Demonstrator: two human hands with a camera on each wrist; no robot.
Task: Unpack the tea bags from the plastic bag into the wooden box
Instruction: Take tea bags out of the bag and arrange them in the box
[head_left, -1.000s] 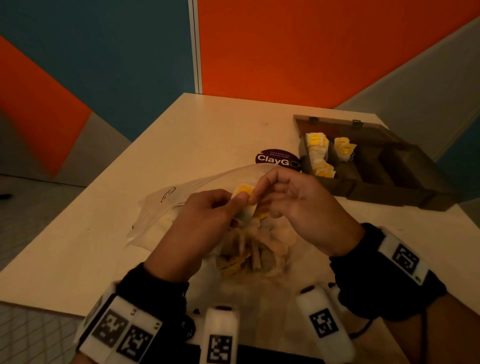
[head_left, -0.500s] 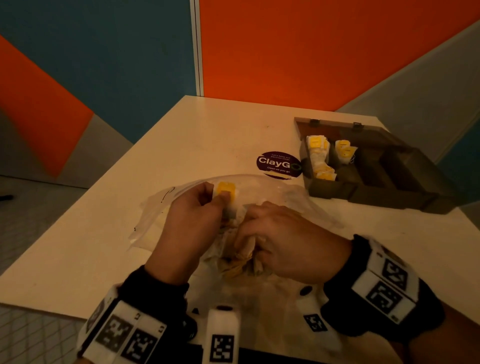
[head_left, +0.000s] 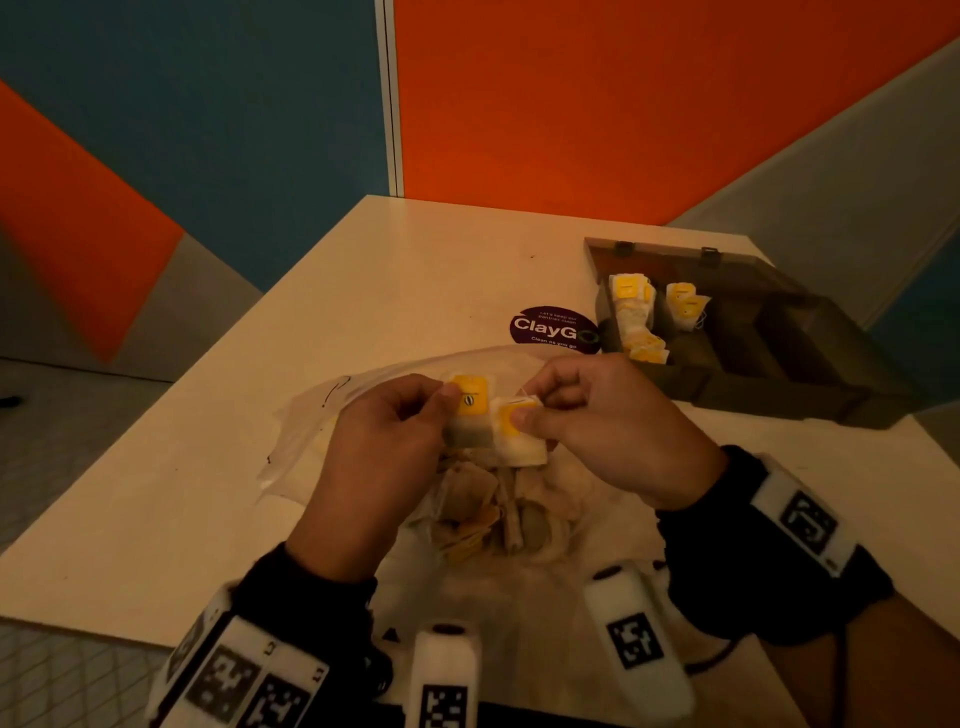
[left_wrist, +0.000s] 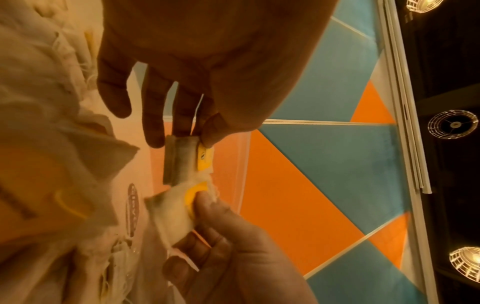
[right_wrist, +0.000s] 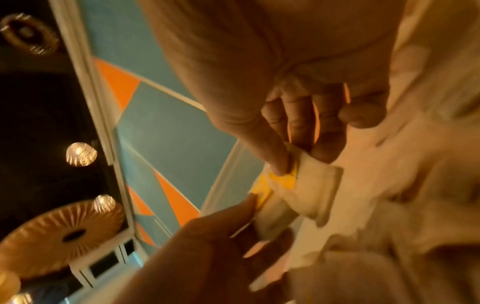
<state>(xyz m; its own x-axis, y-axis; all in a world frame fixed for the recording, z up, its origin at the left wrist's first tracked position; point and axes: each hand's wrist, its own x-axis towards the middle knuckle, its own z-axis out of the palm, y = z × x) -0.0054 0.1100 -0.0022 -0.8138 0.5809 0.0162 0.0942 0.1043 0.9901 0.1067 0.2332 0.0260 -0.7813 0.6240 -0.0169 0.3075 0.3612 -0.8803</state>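
Over the clear plastic bag (head_left: 311, 431), my left hand (head_left: 431, 410) pinches a tea bag (head_left: 470, 410) by its yellow tag. Right beside it, my right hand (head_left: 540, 410) pinches a second tea bag (head_left: 514, 436), and the two bags touch. Several more tea bags (head_left: 483, 514) lie heaped in the plastic bag under my hands. At the right back of the table the wooden box (head_left: 779, 400) stands with its lid back, and several tea bags (head_left: 631, 312) fill its left compartments. The left wrist view shows both pinched bags (left_wrist: 182, 158) (left_wrist: 174, 209). The right wrist view shows the right hand's bag (right_wrist: 314, 185).
A round purple ClayGo sticker (head_left: 550, 327) lies on the pale table (head_left: 156, 493) between the plastic bag and the box. The table's near edge runs close to my wrists. Orange, blue and grey wall panels stand behind the table's far edge.
My right hand dipped into the plastic bag and has come back up holding a second tea bag beside the one my left hand kept hold of.
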